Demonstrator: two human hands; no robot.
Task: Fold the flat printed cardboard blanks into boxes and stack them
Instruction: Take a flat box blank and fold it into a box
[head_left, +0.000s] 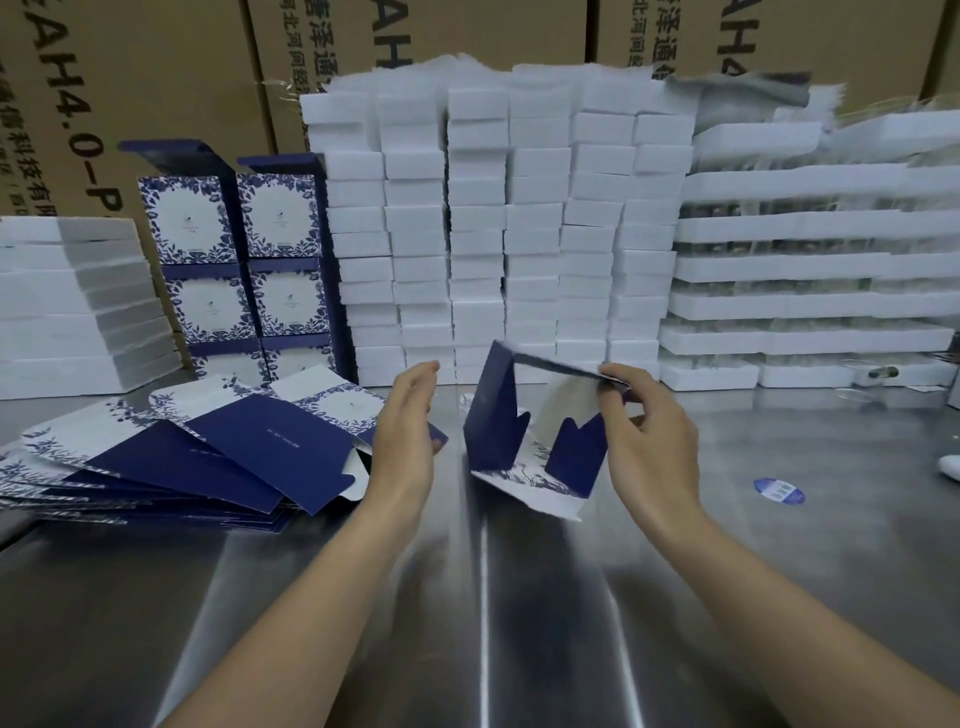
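While the right hand (644, 436) pinches the top edge of a half-opened blue-and-white box blank (524, 441) at frame centre, the left hand (408, 426) hovers just left of it, fingers straight, holding nothing. The blank stands on the steel table (483, 597), bottom flaps hanging loose. A fanned pile of flat blanks (208, 457) lies at left centre. Folded printed boxes (234, 270) are stacked at upper left, beside white foam blocks (498, 228) at upper centre. A round blue sticker (778, 490) lies right of centre.
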